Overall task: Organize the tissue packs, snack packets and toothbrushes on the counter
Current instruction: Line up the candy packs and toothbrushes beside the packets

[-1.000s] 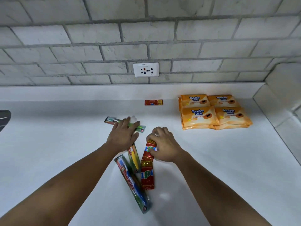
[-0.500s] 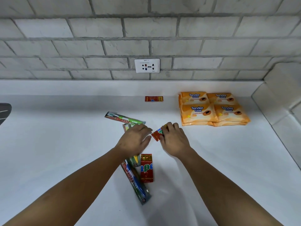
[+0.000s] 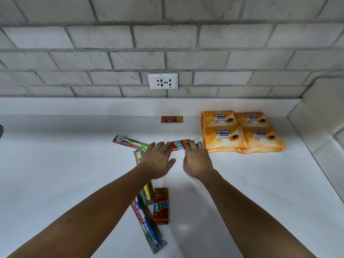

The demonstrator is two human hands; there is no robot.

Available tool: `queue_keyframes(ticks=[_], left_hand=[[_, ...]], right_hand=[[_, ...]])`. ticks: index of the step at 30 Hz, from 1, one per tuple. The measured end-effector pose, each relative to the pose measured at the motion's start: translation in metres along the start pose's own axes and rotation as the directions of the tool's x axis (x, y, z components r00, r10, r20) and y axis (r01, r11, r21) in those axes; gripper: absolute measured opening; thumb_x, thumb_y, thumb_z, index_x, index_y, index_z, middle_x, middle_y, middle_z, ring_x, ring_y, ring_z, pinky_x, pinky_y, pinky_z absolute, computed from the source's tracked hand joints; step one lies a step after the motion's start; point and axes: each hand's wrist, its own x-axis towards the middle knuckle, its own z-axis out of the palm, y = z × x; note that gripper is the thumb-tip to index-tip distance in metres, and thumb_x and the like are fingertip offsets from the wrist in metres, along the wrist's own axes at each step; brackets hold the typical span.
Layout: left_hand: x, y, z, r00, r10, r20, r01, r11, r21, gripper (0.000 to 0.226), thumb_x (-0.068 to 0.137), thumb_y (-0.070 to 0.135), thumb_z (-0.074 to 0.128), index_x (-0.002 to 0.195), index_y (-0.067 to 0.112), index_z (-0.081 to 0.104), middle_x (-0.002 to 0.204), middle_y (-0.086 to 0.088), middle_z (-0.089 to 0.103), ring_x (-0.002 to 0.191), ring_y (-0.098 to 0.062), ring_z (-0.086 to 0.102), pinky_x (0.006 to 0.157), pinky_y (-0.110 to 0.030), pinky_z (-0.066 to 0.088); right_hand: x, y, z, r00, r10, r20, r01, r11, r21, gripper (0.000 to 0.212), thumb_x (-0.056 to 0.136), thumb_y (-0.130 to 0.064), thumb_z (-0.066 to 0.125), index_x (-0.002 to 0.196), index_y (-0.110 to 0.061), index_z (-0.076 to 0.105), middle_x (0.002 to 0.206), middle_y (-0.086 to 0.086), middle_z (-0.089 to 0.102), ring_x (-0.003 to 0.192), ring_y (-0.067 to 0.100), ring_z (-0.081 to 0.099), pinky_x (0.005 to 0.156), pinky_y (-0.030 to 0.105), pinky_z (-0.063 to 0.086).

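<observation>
A red snack packet [image 3: 178, 145] lies crosswise on the white worktop [image 3: 65, 164], held at its ends between the two hands, just left of the tissue packs [image 3: 242, 132]. The left hand [image 3: 158, 161] lies palm down with fingers fairly straight and close together, their tips touching the packet's left end; the right hand [image 3: 197, 161] is likewise flat, fingertips on the right end, so the packet seems steadied or squared up rather than pinched. Both forearms reach forward from the near edge. Judging by the layout, the orange tissue packs are already sorted: a tidy two-by-two block at the right by the corner. The snacks are partly done: another red packet [image 3: 171, 119] lies at the back near the wall, below the socket [image 3: 162, 81], and a third [image 3: 161, 206] lies lengthwise nearer the person, not yet gathered. The packaged toothbrushes look untouched: a green one [image 3: 130, 142] angled left of the hands, a yellow one [image 3: 146, 192] under the left wrist, a blue one [image 3: 147, 224] nearest.
</observation>
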Motion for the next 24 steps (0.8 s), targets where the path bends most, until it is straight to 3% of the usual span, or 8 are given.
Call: queue_keyframes(ticks=[4,10,19,24], left_hand=[[0.021,-0.007,-0.006,0.999,-0.045,-0.003,0.045,0.999,0.018,0.066,0.107,0.055,0.026,0.155,0.013,0.043,0.158,-0.007,0.046,0.143,-0.028,0.041,0.123,-0.048,0.028],[0.044,-0.03,-0.012,0.995,-0.1,0.026,0.101,0.995,-0.007,0.064,0.107,0.052,0.028,0.155,0.014,0.043,0.162,-0.007,0.041,0.145,-0.028,0.04,0.122,-0.047,0.03],[0.059,-0.055,-0.005,0.983,-0.148,0.111,0.157,0.985,-0.078,0.07,0.107,0.056,0.02,0.165,0.018,0.022,0.172,-0.001,0.023,0.158,-0.021,0.022,0.126,-0.044,0.024],[0.062,-0.059,-0.005,0.977,-0.17,0.132,0.184,0.977,-0.104,0.069,0.107,0.056,0.019,0.166,0.021,0.017,0.173,0.001,0.017,0.159,-0.021,0.016,0.126,-0.046,0.023]], right_hand=[[0.016,0.003,0.0,1.0,-0.003,0.007,0.003,1.0,0.019,0.061,0.099,-0.028,0.052,0.156,-0.016,0.034,0.157,0.001,0.041,0.137,0.028,0.039,0.113,0.044,0.039],[0.041,0.0,0.0,0.999,-0.042,0.019,0.041,0.999,0.024,0.062,0.102,-0.029,0.046,0.159,-0.018,0.028,0.164,0.001,0.034,0.143,0.029,0.034,0.117,0.047,0.032],[0.062,-0.003,0.005,0.996,-0.075,0.037,0.075,0.997,-0.007,0.063,0.105,-0.035,0.039,0.162,-0.018,0.022,0.168,0.001,0.026,0.149,0.032,0.026,0.12,0.052,0.026],[0.068,-0.004,0.011,0.998,-0.051,0.033,0.052,0.998,-0.025,0.063,0.105,-0.043,0.036,0.161,-0.019,0.023,0.169,0.0,0.023,0.155,0.032,0.017,0.12,0.064,0.015]])
